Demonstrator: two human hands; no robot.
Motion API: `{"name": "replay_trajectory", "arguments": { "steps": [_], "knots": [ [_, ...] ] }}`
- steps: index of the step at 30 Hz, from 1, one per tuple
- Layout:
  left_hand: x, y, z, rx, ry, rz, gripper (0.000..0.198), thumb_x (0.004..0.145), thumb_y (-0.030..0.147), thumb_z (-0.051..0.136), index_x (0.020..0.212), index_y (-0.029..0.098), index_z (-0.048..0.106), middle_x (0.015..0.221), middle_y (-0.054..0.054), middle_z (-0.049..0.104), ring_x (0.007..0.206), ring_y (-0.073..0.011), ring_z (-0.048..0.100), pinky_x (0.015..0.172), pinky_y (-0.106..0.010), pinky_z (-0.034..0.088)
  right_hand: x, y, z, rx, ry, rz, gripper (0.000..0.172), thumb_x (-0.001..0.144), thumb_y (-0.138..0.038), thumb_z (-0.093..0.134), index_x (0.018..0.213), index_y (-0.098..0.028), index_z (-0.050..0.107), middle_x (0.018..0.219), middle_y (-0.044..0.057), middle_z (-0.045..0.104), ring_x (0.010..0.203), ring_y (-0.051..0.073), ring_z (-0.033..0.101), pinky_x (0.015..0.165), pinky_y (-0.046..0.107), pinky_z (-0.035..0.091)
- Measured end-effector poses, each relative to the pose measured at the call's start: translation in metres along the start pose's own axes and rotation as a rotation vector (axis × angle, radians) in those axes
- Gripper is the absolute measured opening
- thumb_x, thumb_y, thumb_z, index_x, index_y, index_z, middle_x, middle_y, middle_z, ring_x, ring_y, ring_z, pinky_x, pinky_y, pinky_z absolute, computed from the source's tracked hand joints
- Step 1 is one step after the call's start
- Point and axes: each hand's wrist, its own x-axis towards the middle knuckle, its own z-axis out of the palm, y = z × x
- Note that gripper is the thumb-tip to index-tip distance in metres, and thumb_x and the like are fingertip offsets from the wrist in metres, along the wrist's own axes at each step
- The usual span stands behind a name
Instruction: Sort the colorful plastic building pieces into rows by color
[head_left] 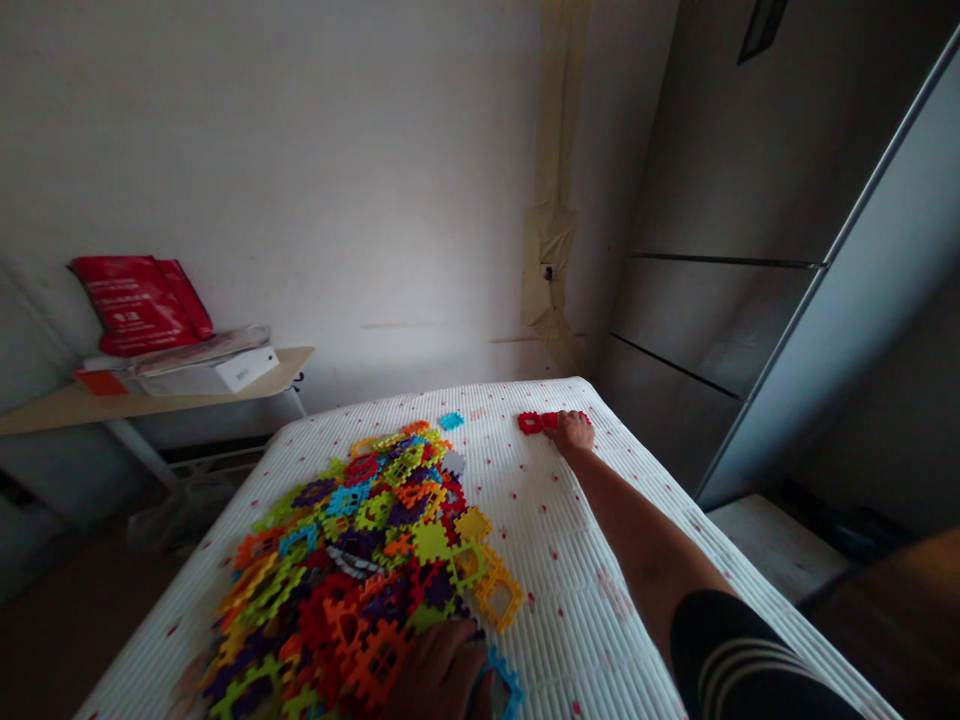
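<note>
A big heap of coloured plastic interlocking tiles [360, 560] covers the left half of a white ribbed mat with red dots [570, 560]. My right hand [571, 432] is stretched far out to the mat's back right corner, fingers down on a few red tiles [534, 422] lying there apart from the heap. My left hand [439, 675] rests at the near edge of the heap, fingers curled over tiles, beside a blue tile [504, 678]. A single light blue tile [451, 420] lies behind the heap.
A low table [150, 400] at the left carries a red bag [139, 300] and a white box [225, 372]. Grey cabinet doors [720, 250] stand at the right. A white wall lies behind the mat.
</note>
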Motion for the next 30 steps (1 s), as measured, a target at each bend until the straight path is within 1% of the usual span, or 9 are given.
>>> {"name": "replay_trajectory", "arguments": {
  "steps": [3,8,12,18,23,25,30],
  "knots": [
    [0.0,0.0,0.0,-0.003,-0.004,0.012,0.013,0.083,0.026,0.049,0.087,0.023,0.061,0.089,-0.004,0.067,0.082,-0.0147,0.063,0.074,-0.026,0.051,-0.002,0.003,0.0,-0.001,-0.02,-0.002,0.039,0.082,-0.043,0.056,0.111,-0.017,0.061,0.114,0.013,0.061,0.105,0.025,0.054,0.076,0.03,0.042],
    [0.002,0.0,-0.001,-0.019,0.005,0.023,0.012,0.083,0.025,0.05,0.087,0.022,0.06,0.089,-0.004,0.067,0.083,-0.0146,0.062,0.075,-0.026,0.05,-0.005,0.009,0.0,-0.006,-0.024,-0.01,0.03,0.086,-0.026,0.049,0.112,-0.017,0.06,0.116,0.013,0.059,0.106,0.023,0.054,0.08,0.031,0.041],
    [0.0,0.001,0.0,-0.04,-0.005,0.006,0.011,0.083,0.024,0.05,0.086,0.022,0.06,0.089,-0.004,0.066,0.082,-0.0144,0.062,0.074,-0.026,0.05,-0.006,0.009,0.001,-0.006,-0.029,0.005,0.031,0.09,-0.018,0.039,0.114,-0.016,0.058,0.117,0.015,0.058,0.106,0.023,0.054,0.083,0.033,0.039],
    [0.0,0.001,0.0,-0.029,-0.02,-0.009,0.012,0.082,0.024,0.049,0.085,0.023,0.061,0.088,-0.004,0.066,0.082,-0.0148,0.062,0.074,-0.026,0.05,-0.004,0.006,0.004,-0.003,-0.039,0.017,0.034,0.093,-0.016,0.032,0.116,-0.015,0.058,0.119,0.016,0.057,0.108,0.023,0.052,0.084,0.034,0.038],
    [0.002,0.001,-0.004,-0.031,-0.031,0.018,0.011,0.081,0.024,0.052,0.085,0.022,0.061,0.087,-0.004,0.067,0.081,-0.0153,0.062,0.074,-0.026,0.051,-0.003,0.004,0.006,-0.003,-0.023,0.026,0.037,0.093,-0.015,0.029,0.116,-0.016,0.059,0.118,0.015,0.058,0.106,0.023,0.053,0.082,0.033,0.039],
    [0.002,0.003,-0.005,-0.038,-0.036,-0.003,0.011,0.08,0.023,0.052,0.086,0.022,0.061,0.088,-0.004,0.066,0.082,-0.0157,0.062,0.074,-0.027,0.051,-0.004,0.003,0.005,0.0,-0.02,0.028,0.037,0.093,-0.014,0.03,0.115,-0.016,0.06,0.117,0.015,0.058,0.106,0.023,0.053,0.081,0.033,0.039],
    [0.004,0.01,-0.008,-0.08,-0.077,-0.111,0.01,0.08,0.022,0.052,0.085,0.022,0.06,0.09,-0.004,0.066,0.086,-0.0168,0.06,0.078,-0.03,0.051,-0.008,0.001,0.0,0.028,-0.024,0.019,0.036,0.093,-0.015,0.031,0.113,-0.015,0.06,0.115,0.016,0.059,0.103,0.023,0.054,0.08,0.033,0.04]
  ]
}}
